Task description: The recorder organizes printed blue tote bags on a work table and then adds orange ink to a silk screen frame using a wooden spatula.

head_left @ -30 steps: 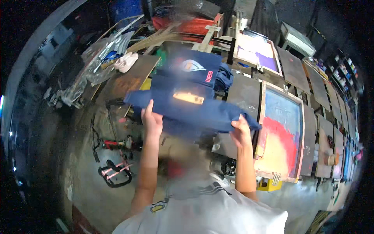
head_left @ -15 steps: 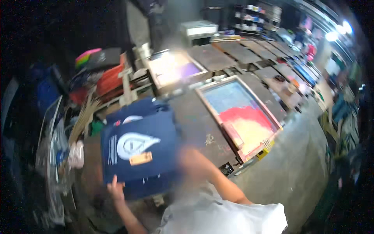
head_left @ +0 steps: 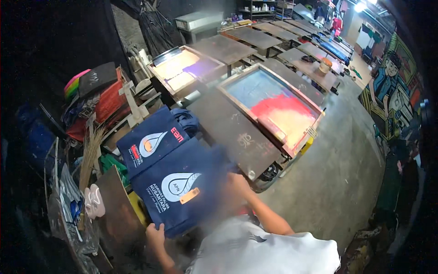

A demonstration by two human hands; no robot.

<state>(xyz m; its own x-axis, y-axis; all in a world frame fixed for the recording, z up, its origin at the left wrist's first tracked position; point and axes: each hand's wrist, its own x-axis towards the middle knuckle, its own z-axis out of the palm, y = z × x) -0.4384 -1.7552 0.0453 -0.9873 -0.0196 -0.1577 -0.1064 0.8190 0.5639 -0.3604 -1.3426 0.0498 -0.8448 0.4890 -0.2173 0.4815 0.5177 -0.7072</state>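
A navy fabric bag (head_left: 159, 219) with a white drop-shaped print and white lettering lies tilted before me. A small tan piece (head_left: 190, 196), maybe tape or a tag, sits on the print. My left hand (head_left: 156, 235) is closed on the bag's near left corner. At its right edge is my right hand (head_left: 238, 186), seemingly closed on the fabric, though a blur covers its fingertips. Just beyond lies another navy bag (head_left: 157, 124), printed with a white drop with an orange centre and red marks. Its handles (head_left: 186, 119) are bunched at the right.
A framed printing screen (head_left: 269, 102) with red and yellow ink rests on the dark table (head_left: 228, 128). Another screen (head_left: 187, 68) stands further left. A straw broom (head_left: 93, 155) and pink slippers (head_left: 94, 202) are at left. Concrete floor (head_left: 333, 182) runs along the right.
The held bag has shifted right and nearer and turned, uncovering more of the bag beyond it. My left hand went from an outstretched finger to a closed grip on the corner. The view has shifted.
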